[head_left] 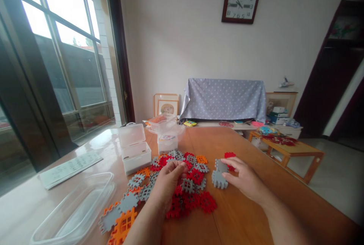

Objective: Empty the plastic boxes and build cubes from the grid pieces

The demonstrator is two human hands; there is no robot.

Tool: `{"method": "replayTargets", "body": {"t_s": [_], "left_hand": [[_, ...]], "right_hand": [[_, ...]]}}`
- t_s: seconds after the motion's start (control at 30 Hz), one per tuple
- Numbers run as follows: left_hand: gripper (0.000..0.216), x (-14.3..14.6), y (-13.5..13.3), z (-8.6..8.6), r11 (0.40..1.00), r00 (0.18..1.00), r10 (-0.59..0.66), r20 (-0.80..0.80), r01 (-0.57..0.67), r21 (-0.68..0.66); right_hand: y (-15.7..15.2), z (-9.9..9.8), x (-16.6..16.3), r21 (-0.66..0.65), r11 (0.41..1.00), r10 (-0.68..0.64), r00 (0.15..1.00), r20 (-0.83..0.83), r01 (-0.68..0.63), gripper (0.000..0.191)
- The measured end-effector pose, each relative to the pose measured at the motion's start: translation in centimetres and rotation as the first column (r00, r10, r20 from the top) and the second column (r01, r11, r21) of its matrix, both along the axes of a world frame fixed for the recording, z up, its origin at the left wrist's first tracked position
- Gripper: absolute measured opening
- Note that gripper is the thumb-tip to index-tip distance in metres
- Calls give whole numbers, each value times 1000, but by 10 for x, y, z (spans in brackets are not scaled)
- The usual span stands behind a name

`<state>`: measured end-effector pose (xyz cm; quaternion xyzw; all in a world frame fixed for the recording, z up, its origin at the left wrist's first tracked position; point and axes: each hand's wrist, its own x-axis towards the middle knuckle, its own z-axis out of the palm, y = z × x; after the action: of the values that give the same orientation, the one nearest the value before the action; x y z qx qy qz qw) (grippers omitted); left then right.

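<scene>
Several flat interlocking waffle tiles (196,176) in red, grey and orange lie spread over the wooden table (244,214). My left hand (168,184) rests on the pile with its fingers curled over red and grey tiles near its middle. My right hand (243,176) lies at the pile's right edge, its fingers pressed on a small stack of grey tiles (219,173), with a red tile (229,155) just behind it. Larger grey and orange tiles (121,220) sit at the near left.
A white lidded box (134,153) stands open at the left, smaller clear containers (166,131) behind the pile. A clear plastic lid (76,211) and a printed sheet (69,168) lie near left. A low wooden table (287,147) stands off to the right.
</scene>
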<state>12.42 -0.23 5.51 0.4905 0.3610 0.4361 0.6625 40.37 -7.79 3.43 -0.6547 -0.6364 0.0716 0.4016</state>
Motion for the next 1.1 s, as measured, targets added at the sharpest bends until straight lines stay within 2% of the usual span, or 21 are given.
{"method": "replayTargets", "body": {"t_s": [0.1,0.3,0.5,0.67,1.1], "left_hand": [[43,-1,1,1,1000,1000,3,-10,-3,9],[43,3,-8,11,1000,999,4,-48,-3,22],[41,2,-4,6,998,996,-37,-77,40,48],[41,2,-5,6,997,997,-32,-70,36,67],[42,1,-5,6,1000,999,8,-37,-7,27]], "right_hand": [[0,-6,11,-45,999,4,1000,6,-4,44],[3,-12,5,-120,993,11,998,57,-4,45],[2,-16,4,-171,985,15,997,70,-3,52],[2,-21,5,-194,981,25,999,42,-16,64],[4,-25,7,-207,978,36,999,-13,-38,62]]}}
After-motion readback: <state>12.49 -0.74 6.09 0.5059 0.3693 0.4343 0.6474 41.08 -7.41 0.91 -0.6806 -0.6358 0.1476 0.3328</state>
